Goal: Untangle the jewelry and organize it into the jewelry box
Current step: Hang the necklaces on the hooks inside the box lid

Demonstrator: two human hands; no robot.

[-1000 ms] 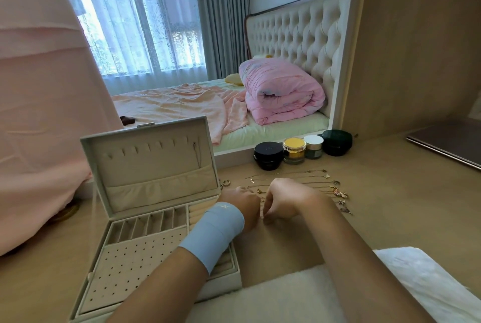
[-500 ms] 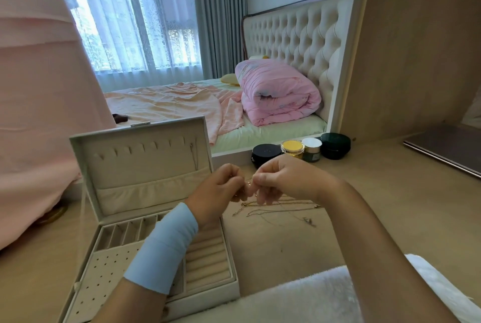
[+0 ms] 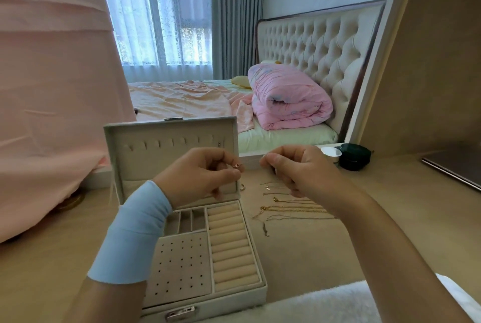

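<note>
In the head view, we see both hands raised over the table (image 3: 312, 257), a little apart from each other. The left hand (image 3: 205, 174), with a blue wristband (image 3: 135, 234) on the wrist, pinches a small gold piece (image 3: 236, 165) between thumb and first finger; the other fingers are curled. The right hand (image 3: 299, 169) has its fingers curled, with the thumb set against the first finger. We cannot tell if it holds something, because nothing shows between the fingertips.

The box (image 3: 182, 307) stands open on the table, under the left forearm, with its lid upright. Inside we see ring rolls on the right, a panel with holes in the front left part, and small slots behind this panel. We see no jewelry in these parts.

The chains (image 3: 291, 208) lie on the table just to the right of the box, below the right hand, in nearly parallel lines. A small hoop (image 3: 242, 187) lies near the back right corner of the box. A pendant (image 3: 265, 230) lies in front of the chains.

Behind the right hand are a white jar (image 3: 331, 153) and a dark case (image 3: 355, 157). A laptop (image 3: 453, 166) lies at the right edge. On the bed behind lies a pink duvet (image 3: 289, 98).
</note>
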